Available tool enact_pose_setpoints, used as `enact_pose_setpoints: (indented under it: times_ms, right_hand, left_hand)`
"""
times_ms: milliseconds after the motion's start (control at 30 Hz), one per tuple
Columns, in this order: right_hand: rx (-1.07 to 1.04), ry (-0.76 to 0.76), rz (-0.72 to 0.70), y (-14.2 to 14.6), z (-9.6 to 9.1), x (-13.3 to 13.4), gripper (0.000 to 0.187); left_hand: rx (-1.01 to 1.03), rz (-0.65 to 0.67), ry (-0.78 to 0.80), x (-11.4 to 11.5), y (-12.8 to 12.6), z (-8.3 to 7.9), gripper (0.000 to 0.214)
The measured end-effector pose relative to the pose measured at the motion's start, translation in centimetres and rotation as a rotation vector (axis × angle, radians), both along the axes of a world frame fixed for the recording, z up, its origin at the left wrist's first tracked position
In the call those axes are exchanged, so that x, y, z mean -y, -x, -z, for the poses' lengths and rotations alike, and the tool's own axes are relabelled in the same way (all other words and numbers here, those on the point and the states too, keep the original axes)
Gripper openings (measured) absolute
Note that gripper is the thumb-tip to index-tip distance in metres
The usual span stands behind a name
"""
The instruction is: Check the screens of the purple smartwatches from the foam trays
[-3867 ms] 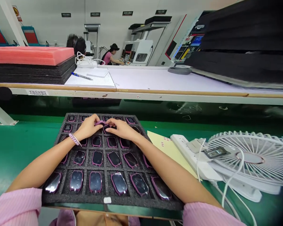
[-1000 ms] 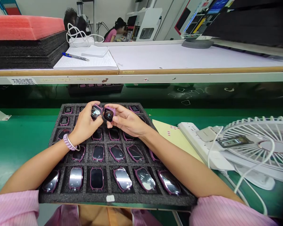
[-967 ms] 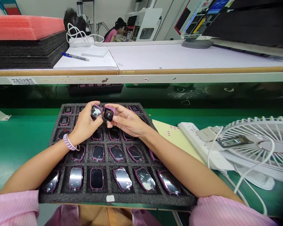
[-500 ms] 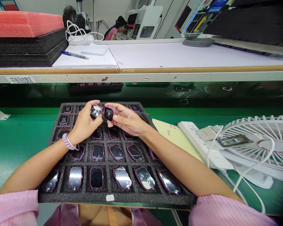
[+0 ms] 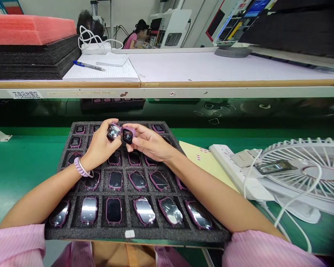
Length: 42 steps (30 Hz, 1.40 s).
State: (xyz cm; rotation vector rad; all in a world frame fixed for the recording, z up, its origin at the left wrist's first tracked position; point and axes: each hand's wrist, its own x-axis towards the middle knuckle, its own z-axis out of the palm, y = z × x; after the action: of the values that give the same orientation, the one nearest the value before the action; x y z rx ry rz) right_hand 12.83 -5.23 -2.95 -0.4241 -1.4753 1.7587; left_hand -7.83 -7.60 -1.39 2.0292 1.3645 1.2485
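A black foam tray lies on the green bench and holds several purple-edged watch bodies with dark screens. My left hand is closed on one purple watch body, lifted above the tray's far rows, screen tilted toward me. My right hand is closed on a second purple watch body right beside the first; the two almost touch. Both screens show a lit picture. A purple coil band sits on my left wrist.
A yellow sheet, a white power strip and a white fan with cables lie right of the tray. A raised shelf behind carries a notebook with pen and stacked foam. People sit far back.
Since 3.9 s ago both hands have lifted a watch body each out of the far rows. Over the last second they hold nearly still, with only a slight shift of the view.
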Motion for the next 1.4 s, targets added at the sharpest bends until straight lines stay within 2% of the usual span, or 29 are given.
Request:
enact_pose_setpoints:
  times_ms: [367, 567, 633, 800, 867, 967, 1133, 1400]
  right_hand:
    - [0.004, 0.017, 0.002, -0.1, 0.2, 0.0, 0.057]
    - [-0.042, 0.046, -0.038, -0.1, 0.1, 0.0, 0.05]
    - [-0.042, 0.095, -0.009, -0.2, 0.2, -0.2, 0.051]
    - [-0.034, 0.292, 0.107, -0.3, 0.6, -1.1, 0.049]
    - [-0.03, 0.329, 0.138, -0.4, 0.6, -1.3, 0.047]
    - [-0.026, 0.307, 0.155, -0.4, 0.6, -1.3, 0.047]
    - [0.002, 0.202, 0.186, -0.3, 0.7, -0.8, 0.045]
    - [0.03, 0.077, 0.172, -0.2, 0.6, -0.5, 0.045]
  left_hand:
    - [0.009, 0.026, 0.014, -0.1, 0.1, -0.1, 0.051]
    - [0.036, 0.056, 0.074, 0.0, -0.1, -0.2, 0.046]
    - [0.166, 0.05, 0.159, -0.1, -0.2, -0.3, 0.044]
    - [0.649, 0.069, 0.592, -0.4, -0.5, -1.1, 0.048]
    - [0.78, 0.077, 0.662, -0.4, -0.4, -1.5, 0.049]
    - [0.856, 0.117, 0.705, -0.3, -0.3, -1.9, 0.044]
    - [0.848, 0.207, 0.691, -0.2, 0.0, -1.3, 0.034]
    - [0.764, 0.29, 0.633, 0.0, 0.1, -0.9, 0.04]
